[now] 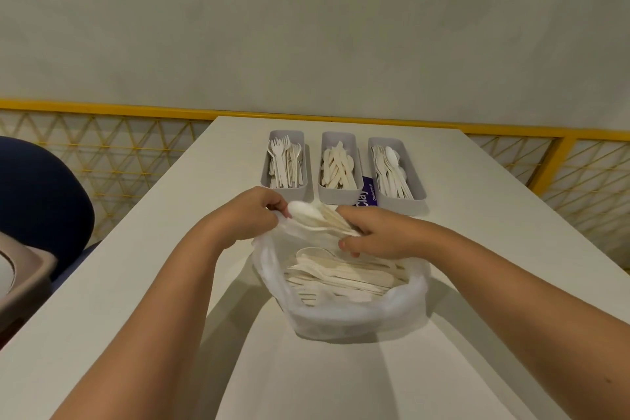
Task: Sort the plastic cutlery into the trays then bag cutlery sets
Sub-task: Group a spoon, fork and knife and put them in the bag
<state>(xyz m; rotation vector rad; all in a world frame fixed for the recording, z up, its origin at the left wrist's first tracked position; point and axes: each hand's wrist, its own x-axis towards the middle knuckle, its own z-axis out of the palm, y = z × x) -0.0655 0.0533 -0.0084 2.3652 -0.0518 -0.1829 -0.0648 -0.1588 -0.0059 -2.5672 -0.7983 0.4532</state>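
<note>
Two hands work above the bag (pixel 341 314): left hand (pixel 252 215) pinching its rim open, right hand (pixel 375 235) gripping a cutlery bundle (pixel 324 218) for sorting.

Sorted cutlery trays (pixel 337 194); cutlery-filled bag (pixel 341 317)

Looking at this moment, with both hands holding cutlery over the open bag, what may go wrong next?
1. The right hand holds a loose bundle of cutlery by one end; pieces may slip and fall back into the plastic bag.
2. The left hand pinches both the bag's rim and a spoon, so lifting may drag the soft bag and spill it on the table.
3. The three trays stand close together; pieces may land in the wrong one.
</note>
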